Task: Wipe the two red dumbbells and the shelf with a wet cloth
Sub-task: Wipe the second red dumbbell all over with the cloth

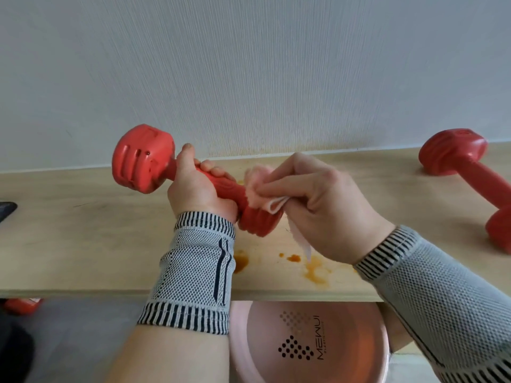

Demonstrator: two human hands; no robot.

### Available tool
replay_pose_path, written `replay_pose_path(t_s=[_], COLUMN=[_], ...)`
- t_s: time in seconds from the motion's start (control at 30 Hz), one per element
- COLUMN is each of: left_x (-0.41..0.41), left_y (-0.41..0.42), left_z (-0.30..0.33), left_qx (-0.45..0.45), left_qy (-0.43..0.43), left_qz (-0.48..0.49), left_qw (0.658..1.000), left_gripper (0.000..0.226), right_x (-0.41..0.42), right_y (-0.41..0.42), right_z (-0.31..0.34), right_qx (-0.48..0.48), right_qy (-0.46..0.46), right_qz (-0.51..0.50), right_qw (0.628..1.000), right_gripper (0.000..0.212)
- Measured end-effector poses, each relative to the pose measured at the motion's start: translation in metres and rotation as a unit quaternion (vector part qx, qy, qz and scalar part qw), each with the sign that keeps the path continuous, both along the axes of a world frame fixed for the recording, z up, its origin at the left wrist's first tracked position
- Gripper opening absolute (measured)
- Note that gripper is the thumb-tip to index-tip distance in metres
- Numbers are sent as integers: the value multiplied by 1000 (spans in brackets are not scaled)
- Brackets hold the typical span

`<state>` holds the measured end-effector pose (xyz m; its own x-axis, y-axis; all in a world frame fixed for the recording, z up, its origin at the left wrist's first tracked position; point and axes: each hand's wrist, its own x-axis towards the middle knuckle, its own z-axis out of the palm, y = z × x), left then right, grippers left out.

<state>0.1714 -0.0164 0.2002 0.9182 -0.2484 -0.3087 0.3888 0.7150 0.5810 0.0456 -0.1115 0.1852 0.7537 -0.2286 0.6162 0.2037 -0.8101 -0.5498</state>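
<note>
Knit-sleeved left hand grips ribbed red dumbbell; right hand pinches fuzzy pink cloth.

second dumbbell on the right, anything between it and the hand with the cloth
Nothing visible. The right hand presses the pink cloth on the held dumbbell; only bare shelf lies between it and the second dumbbell.

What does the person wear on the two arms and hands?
Both hands are bare: the left hand and the right hand carry no gloves and no visible rings. Each wrist wears a knitted grey mesh support sleeve with dark-and-white striped cuffs at both ends; the left one shows dark lengthwise lines.
</note>
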Motion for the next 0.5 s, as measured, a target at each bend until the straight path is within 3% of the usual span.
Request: replay_pose_path(t_s=[0.13,0.27,0.4,0.5], left_x=[-4,-2,-3,1], left_y=[0,0,1,0], left_z=[-4,0,-4,-5], left_qx=[40,17,56,30], left_qy=[-16,4,0,22], left_qz=[7,23,32,39], left_qw=[999,1000,998,999], left_gripper=[34,36,35,35], right_x=[3,3,7,7], right_y=[-13,-2,-8,-2], right_z=[-3,1,-5,-2], right_qx=[57,19,88,58], right_qy=[32,11,44,32], right_qz=[-66,-6,-58,-14], right_qw=[996,1000,993,998], right_gripper=[32,34,37,35])
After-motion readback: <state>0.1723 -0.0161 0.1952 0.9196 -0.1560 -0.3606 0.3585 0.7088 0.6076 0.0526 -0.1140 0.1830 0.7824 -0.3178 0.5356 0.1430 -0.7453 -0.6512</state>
